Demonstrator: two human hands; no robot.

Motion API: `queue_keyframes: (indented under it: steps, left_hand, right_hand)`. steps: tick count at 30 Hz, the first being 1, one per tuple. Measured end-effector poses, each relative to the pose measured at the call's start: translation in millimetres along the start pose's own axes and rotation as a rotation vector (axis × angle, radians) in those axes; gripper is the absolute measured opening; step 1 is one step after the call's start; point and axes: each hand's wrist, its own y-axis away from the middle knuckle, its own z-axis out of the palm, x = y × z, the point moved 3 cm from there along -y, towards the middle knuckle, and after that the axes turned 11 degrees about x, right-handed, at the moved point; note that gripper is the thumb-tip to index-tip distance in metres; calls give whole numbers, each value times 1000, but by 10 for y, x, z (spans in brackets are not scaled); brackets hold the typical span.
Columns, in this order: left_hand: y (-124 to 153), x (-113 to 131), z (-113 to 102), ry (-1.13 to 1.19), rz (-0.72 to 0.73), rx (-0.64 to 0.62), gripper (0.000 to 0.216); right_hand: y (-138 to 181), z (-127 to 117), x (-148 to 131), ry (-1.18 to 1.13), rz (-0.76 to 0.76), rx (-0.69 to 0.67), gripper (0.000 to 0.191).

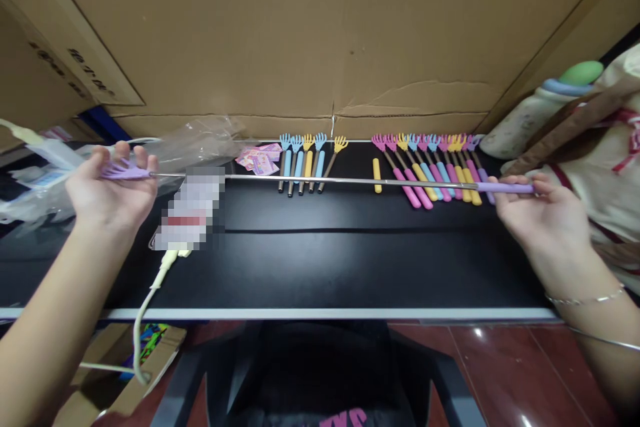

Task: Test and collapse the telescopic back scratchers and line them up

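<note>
Both hands' fingers clamp the extended back scratcher (pixel 325 179): left hand (pixel 113 190) claw, right hand (pixel 540 210) handle.

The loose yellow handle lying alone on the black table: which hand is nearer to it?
The right hand. It is off to the right of the yellow handle, past the row of pink back scratchers; the left hand is much farther to the left.

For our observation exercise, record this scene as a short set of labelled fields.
Left hand: grips the purple claw head of an extended back scratcher
Right hand: grips its purple handle
Rod: stretched level above the black table
Left group: five scratchers, blue and yellow
Right group: row of pink, yellow, blue and purple scratchers
Backdrop: cardboard
</note>
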Motion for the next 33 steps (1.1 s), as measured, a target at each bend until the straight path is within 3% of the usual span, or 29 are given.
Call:
queue_keyframes:
  steps: [4, 9, 13, 15, 18, 21, 24, 29, 33]
  left_hand:
    - [11, -25, -21, -12, 7, 54, 32]
    - [35, -118, -31, 15, -106, 63, 33]
    - [174, -55, 34, -81, -97, 95, 36]
    - [342, 18, 136, -91, -53, 63, 37]
    - [717, 73, 388, -42, -9, -145, 36]
    - [1113, 62, 643, -4, 84, -473, 43]
    - [1360, 43, 772, -42, 181, -729, 49]
    - [1467, 92, 803, -201, 327, -931, 55]
    - [1510, 140, 795, -294, 399, -942, 47]
  right_hand:
    - [-40, 7, 24, -1, -9, 5, 20]
    - [17, 41, -14, 2, 94, 35, 13]
    - [204, 101, -73, -44, 242, 159, 7]
    - [375, 175, -113, -95, 266, 156, 7]
    - [744, 382, -183, -102, 233, -37, 15]
    - [1154, 616, -229, -60, 198, -320, 28]
    - [1396, 732, -223, 48, 178, -511, 36]
    - [1392, 688, -242, 122, 90, -555, 40]
    - [1372, 647, -291, 102, 49, -537, 34]
